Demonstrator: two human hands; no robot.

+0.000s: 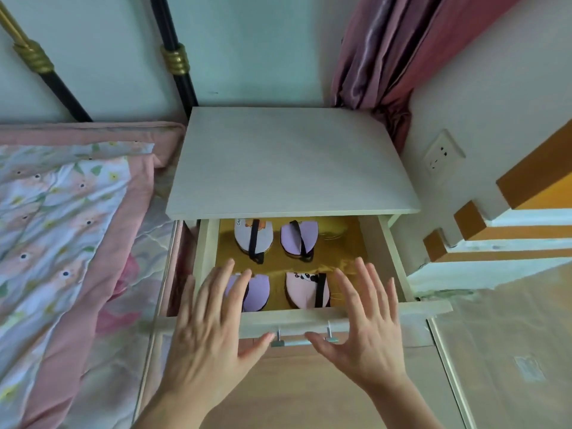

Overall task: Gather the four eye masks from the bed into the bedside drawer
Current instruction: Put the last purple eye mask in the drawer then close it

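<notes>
The bedside drawer (pixel 390 255) is pulled out, its bottom lined in yellow. Folded eye masks lie inside in two rows: a white one (pixel 244 236) back left, a purple one (pixel 305 236) back right, another purple one (pixel 258 292) front left, a pink panda one (pixel 301 289) front right. My left hand (pixel 210 323) hovers over the drawer's front left with fingers spread, partly covering the front purple mask. My right hand (pixel 368 320) is spread above the front right edge. Both thumbs are near the metal handle (pixel 292 342). Neither hand holds anything.
The nightstand top (pixel 291 162) overhangs the drawer's back. A bed with a floral quilt (pixel 55 230) lies to the left, with black and gold headboard posts (pixel 176 57) behind. Pink curtains (pixel 387 57) hang at the back right, and a wall socket (pixel 441 156) sits beside orange-trimmed woodwork.
</notes>
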